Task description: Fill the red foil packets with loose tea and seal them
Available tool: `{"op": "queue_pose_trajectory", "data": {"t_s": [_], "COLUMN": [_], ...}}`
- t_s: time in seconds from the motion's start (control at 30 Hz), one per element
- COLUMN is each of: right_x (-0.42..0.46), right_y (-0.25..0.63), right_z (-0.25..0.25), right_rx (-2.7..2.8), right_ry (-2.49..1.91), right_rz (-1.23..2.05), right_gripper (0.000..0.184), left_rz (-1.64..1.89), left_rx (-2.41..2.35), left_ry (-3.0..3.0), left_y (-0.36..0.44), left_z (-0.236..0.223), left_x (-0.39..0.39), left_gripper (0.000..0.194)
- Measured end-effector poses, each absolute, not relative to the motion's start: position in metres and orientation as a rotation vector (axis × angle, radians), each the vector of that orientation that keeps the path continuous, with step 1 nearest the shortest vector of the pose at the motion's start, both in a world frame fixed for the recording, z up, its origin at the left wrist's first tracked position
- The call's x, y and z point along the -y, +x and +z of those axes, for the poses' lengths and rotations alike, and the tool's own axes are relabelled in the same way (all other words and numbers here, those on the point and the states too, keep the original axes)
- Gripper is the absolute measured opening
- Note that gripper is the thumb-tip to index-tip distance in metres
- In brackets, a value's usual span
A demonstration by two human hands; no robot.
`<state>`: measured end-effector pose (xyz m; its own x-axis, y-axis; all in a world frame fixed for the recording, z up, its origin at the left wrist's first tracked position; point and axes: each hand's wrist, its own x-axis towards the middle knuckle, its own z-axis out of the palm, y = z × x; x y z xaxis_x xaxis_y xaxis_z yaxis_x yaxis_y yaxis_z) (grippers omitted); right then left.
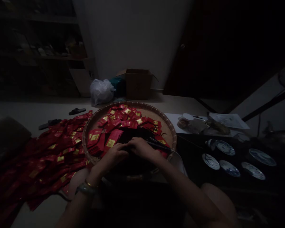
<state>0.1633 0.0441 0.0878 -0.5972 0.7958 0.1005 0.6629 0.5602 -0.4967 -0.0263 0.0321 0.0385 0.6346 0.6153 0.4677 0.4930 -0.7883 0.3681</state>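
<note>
The left hand (pixel 114 153) and right hand (pixel 140 148) are meeting, fingers curled, over a dark heap (pixel 133 134) in the round bamboo tray (pixel 130 103), near the red sachets (pixel 111 142); whether they are holding anything cannot be told.

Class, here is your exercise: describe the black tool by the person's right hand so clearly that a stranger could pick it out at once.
Start at the large round woven bamboo tray heaped with red packets with gold labels. At its near side, find the person's right hand. Extending rightward from that hand is a slim black handheld tool, the only long, straight, dark item among the flat red packets.
</note>
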Motion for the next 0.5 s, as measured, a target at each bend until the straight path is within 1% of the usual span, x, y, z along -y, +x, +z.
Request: {"op": "queue_pose_trajectory", "data": {"t_s": [0.13, 0.23, 0.37, 0.43, 0.5], "right_x": [-0.045, -0.051, -0.053, -0.047, -0.038], "right_y": [0.163, 0.175, 0.194, 0.195, 0.189], "right_z": [0.089, 0.09, 0.09, 0.087, 0.084], "right_rx": [2.41, 2.233, 2.086, 2.17, 2.362], "right_ry": [-1.158, -1.206, -1.393, -1.302, -1.087], "right_rz": [0.598, 0.573, 0.366, 0.302, 0.331], "right_gripper": [0.025, 0.024, 0.023, 0.022, 0.02], "left_rz": [0.877, 0.906, 0.945, 0.959, 0.951], "left_rx": [-0.933, -0.938, -0.941, -0.943, -0.938], "left_ry": [2.66, 2.669, 2.644, 2.641, 2.658], "left_y": [-0.026, -0.029, -0.032, -0.031, -0.029], "left_z": [0.038, 0.036, 0.03, 0.029, 0.031], "left_x": [-0.03, -0.03, -0.031, -0.03, -0.03], "left_gripper": [0.013, 0.012, 0.012, 0.013, 0.015]}}
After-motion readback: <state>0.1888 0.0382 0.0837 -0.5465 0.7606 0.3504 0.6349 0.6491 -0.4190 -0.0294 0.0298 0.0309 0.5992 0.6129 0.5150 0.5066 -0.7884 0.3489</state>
